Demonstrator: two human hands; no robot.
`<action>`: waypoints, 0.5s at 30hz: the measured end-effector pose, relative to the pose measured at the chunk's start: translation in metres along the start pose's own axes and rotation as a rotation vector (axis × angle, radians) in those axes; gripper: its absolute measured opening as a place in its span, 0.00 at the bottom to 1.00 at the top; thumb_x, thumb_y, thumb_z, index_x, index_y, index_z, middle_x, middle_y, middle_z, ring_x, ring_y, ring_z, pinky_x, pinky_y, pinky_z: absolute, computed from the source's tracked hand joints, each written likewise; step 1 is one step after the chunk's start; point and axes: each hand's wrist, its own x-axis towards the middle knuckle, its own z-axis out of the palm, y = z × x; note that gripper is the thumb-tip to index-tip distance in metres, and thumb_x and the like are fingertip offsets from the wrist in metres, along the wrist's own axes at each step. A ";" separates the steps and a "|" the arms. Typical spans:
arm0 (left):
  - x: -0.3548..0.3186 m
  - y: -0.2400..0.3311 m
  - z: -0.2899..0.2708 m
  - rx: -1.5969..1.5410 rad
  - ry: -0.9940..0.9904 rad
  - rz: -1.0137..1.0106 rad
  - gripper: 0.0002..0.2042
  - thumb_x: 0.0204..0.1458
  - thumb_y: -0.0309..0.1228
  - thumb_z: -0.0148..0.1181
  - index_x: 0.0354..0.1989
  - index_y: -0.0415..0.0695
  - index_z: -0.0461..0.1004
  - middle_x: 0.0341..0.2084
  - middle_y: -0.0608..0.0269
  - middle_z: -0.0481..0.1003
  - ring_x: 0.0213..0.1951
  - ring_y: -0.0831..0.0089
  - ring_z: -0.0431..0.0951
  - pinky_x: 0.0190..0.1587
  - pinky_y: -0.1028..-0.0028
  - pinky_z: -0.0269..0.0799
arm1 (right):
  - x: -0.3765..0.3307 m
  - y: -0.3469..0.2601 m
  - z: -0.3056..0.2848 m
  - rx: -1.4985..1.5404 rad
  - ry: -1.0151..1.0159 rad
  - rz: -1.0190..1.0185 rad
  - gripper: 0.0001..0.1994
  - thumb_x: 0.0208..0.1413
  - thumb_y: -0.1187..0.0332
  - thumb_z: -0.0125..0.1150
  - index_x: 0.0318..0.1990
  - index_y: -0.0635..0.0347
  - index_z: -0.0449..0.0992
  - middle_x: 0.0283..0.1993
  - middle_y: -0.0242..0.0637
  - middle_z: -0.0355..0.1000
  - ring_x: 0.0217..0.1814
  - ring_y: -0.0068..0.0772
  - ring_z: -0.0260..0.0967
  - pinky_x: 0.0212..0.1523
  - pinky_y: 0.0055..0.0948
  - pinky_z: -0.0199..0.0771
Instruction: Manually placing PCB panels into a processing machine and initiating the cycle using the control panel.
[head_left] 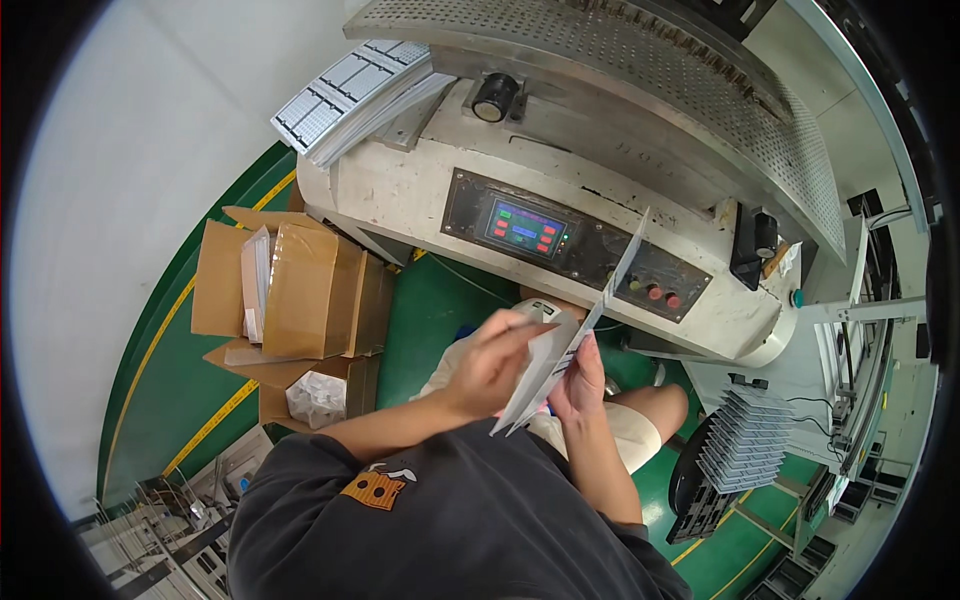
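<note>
Hands meet just above the seated person's lap in the head view, both gripping a thin stack of flat white rectangular card sheets (560,350). The left hand (492,362) curls its fingers over the stack's near face, pinching it; the right hand (583,382) presses from behind, thumb against the edge. The sheets stand tilted, upper corner rising towards the cream metal machine with a small coloured control screen (525,228). Judging by the open brown cardboard boxes (300,290) on the left, sorting seems mid-way, this stack not yet set down.
</note>
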 end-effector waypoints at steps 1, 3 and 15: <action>0.000 -0.001 0.011 0.001 0.002 -0.003 0.24 0.54 0.15 0.54 0.62 0.39 0.67 0.46 0.56 0.72 0.40 0.72 0.75 0.45 0.78 0.71 | 0.000 0.005 -0.004 0.062 0.023 0.052 0.20 0.62 0.61 0.63 0.56 0.60 0.71 0.55 0.36 0.75 0.58 0.34 0.72 0.60 0.37 0.73; 0.004 0.001 0.030 -0.198 0.185 -0.133 0.22 0.54 0.17 0.56 0.60 0.38 0.68 0.46 0.55 0.72 0.42 0.69 0.75 0.49 0.76 0.72 | 0.002 0.014 0.001 0.190 0.062 0.169 0.20 0.62 0.59 0.62 0.57 0.58 0.70 0.56 0.36 0.74 0.60 0.35 0.71 0.61 0.38 0.72; -0.011 -0.057 -0.036 -0.837 0.353 -0.281 0.05 0.54 0.26 0.60 0.36 0.43 0.70 0.32 0.67 0.70 0.36 0.77 0.72 0.39 0.76 0.71 | -0.002 0.031 0.025 -0.083 0.026 0.350 0.17 0.64 0.61 0.59 0.55 0.59 0.71 0.51 0.37 0.76 0.50 0.31 0.76 0.55 0.34 0.75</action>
